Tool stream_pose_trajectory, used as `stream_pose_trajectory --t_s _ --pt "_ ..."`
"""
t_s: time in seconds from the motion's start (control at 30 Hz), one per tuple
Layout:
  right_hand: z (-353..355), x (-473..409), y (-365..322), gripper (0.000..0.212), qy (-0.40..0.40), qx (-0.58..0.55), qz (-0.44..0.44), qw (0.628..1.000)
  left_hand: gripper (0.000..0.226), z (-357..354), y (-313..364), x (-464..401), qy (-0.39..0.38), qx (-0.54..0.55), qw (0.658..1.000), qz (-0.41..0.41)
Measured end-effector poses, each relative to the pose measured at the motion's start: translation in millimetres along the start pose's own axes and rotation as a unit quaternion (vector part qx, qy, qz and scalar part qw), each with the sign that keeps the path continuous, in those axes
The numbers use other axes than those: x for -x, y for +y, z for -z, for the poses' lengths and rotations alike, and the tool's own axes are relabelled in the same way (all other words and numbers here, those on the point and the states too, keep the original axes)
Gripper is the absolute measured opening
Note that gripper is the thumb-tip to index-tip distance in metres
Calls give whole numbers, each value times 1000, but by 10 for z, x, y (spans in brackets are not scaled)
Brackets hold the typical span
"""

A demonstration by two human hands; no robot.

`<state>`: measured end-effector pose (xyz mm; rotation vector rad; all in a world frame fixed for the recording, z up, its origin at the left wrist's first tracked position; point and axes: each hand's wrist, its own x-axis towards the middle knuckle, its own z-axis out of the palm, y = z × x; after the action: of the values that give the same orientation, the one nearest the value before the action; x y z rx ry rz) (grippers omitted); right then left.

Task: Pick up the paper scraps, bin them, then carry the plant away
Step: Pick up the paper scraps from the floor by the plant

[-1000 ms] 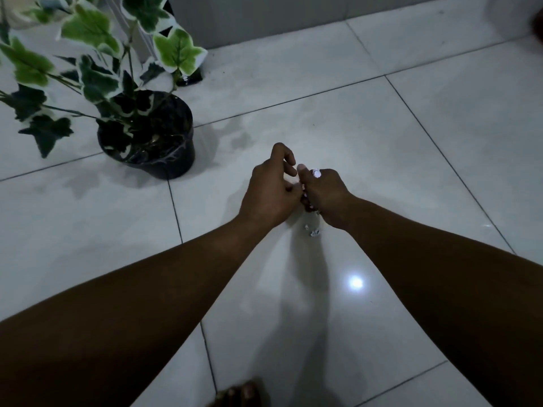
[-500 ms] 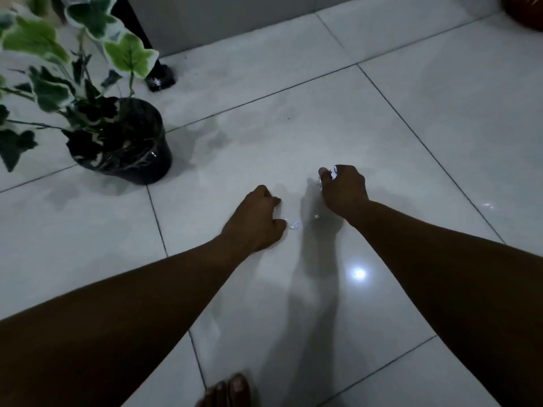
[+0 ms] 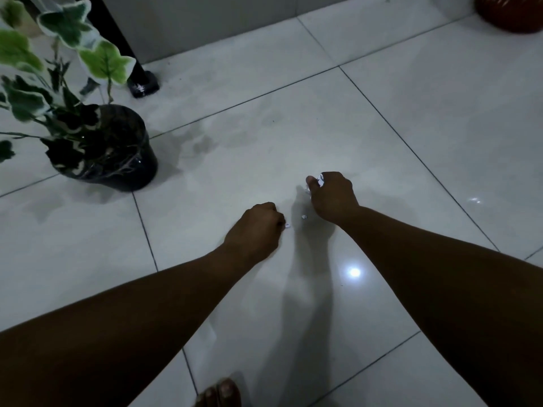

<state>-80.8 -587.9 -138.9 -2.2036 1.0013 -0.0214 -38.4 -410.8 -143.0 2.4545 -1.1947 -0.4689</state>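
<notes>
Low over the pale tiled floor (image 3: 382, 127), the right hand (image 3: 333, 198) has its grip closed around white paper scraps (image 3: 320, 180), while the left hand (image 3: 255, 227) pinches another scrap (image 3: 287, 226) at floor level. One loose scrap (image 3: 304, 216) lies between them. The potted plant (image 3: 111, 154) stands well apart to the left, beside a dark furniture leg (image 3: 143, 83); nothing lies between.

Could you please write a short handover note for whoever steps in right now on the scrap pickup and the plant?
Right hand: closed around gathered paper scraps, white bits showing by the thumb.
Left hand: fingers curled down at the floor, pinching at a small scrap; grip not confirmed.
One more loose scrap lies on the tile between the hands.
Plant stands untouched on the floor, far left.
Done: some scraps collected. Left: last scraps, binning (no bin identifiable in view), then carrying the plant away.
</notes>
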Motion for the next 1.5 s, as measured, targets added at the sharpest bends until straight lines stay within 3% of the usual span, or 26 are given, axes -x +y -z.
stream_pose_trajectory --t_s 0.3,0.47,0.67,1.2,1.33,1.4,1.5 --pt "47 22 21 38 7 5 -5 1000 16 -16 205 -161 23 59 998 22" --pt "90 26 101 43 2 9 -24 1000 21 -83 265 -247 6 52 998 23" --pt "141 50 125 47 1 5 -28 1000 31 -59 238 -240 25 116 993 23" --pt "167 143 81 44 -18 -22 -54 998 23 -163 399 -298 0 13 1000 -2" --pt "173 144 54 36 -28 -61 -61 996 13 -111 382 -322 82 148 983 77" --pt "181 135 27 35 -39 -137 -90 986 9 -15 409 -345 139 236 956 106" --pt "198 168 -36 35 -86 -240 -140 957 12 76 472 -368 151 317 930 111"
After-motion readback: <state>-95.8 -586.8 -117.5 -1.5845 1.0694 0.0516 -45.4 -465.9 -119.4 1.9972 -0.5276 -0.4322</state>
